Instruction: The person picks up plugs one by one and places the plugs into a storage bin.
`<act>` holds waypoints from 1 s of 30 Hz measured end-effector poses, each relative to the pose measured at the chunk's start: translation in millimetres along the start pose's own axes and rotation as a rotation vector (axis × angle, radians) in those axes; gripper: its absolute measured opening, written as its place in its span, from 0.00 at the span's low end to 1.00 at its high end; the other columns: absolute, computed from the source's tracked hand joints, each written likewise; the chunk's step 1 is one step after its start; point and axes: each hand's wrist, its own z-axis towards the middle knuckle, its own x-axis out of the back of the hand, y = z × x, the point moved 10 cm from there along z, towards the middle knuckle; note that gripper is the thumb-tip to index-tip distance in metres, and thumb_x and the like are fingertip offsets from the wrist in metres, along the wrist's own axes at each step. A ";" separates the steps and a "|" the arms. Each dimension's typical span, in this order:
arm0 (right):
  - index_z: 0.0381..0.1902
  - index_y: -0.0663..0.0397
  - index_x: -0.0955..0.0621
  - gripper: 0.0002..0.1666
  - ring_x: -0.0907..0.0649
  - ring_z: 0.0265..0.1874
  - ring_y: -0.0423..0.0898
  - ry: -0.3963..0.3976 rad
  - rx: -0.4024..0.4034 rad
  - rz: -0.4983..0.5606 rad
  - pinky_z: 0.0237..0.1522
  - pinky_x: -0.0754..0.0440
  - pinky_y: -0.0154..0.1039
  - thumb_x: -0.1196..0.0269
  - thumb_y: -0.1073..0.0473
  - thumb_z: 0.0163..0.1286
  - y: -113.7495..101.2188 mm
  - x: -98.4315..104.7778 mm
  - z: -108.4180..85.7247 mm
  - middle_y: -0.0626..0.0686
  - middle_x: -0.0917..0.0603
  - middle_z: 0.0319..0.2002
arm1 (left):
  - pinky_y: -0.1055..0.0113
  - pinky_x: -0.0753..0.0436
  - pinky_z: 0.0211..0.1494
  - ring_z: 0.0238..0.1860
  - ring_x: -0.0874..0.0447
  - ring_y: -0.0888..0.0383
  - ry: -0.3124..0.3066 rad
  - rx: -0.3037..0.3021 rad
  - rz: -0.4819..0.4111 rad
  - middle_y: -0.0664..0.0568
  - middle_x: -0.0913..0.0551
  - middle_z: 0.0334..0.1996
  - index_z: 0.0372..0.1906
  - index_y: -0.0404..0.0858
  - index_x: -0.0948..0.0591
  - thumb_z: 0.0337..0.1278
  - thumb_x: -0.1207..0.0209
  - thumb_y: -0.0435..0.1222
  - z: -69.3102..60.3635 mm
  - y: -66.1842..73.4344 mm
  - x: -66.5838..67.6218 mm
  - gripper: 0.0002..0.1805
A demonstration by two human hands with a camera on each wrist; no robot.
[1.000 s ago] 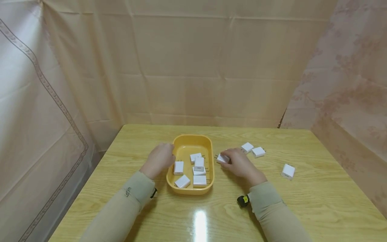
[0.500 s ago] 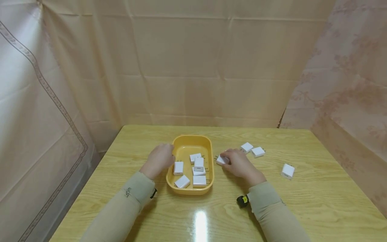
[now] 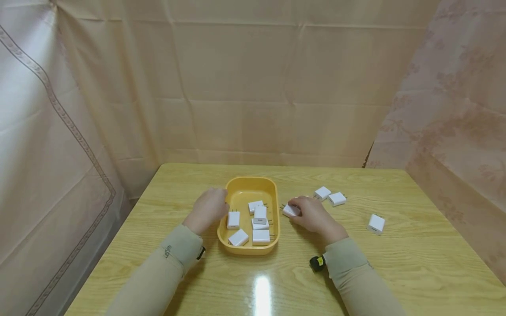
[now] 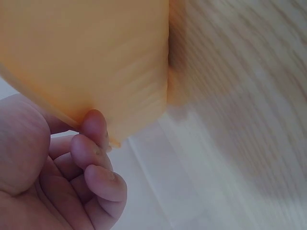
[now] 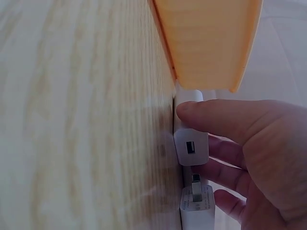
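Observation:
My left hand (image 3: 209,206) pinches the left rim of a yellow plastic tray (image 3: 253,250); the left wrist view shows its fingers (image 4: 91,148) curled at the tray's edge. Inside the tray lie several white USB charger plugs, one (image 3: 259,215) resting on top of others. To the right of the tray, my right hand (image 3: 315,216) holds a white charger plug (image 3: 290,210) between thumb and fingers, low at the table. Its prongs point left toward the tray. In the right wrist view that charger plug (image 5: 191,143) shows its USB port, and the thumb lies on its side.
Two more charger plugs, one (image 3: 322,193) and another (image 3: 337,199), lie behind the right hand. A third charger plug (image 3: 376,224) sits farther right on the wooden table (image 3: 284,285). Cloth curtains (image 3: 253,87) hang behind the table and at both sides.
Nearly everything stays in place. Both hands keep their hold, and the slight shift of the whole view seems to come from the head camera.

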 end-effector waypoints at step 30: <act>0.57 0.60 0.16 0.23 0.17 0.48 0.50 0.008 -0.021 0.033 0.53 0.19 0.51 0.29 0.60 0.65 2.5 8.7 -3.5 0.56 0.15 0.51 | 0.64 0.22 0.30 0.30 0.22 0.53 -0.006 0.011 0.011 0.46 0.18 0.36 0.51 0.30 0.17 0.62 0.40 0.29 1.1 1.4 0.4 0.14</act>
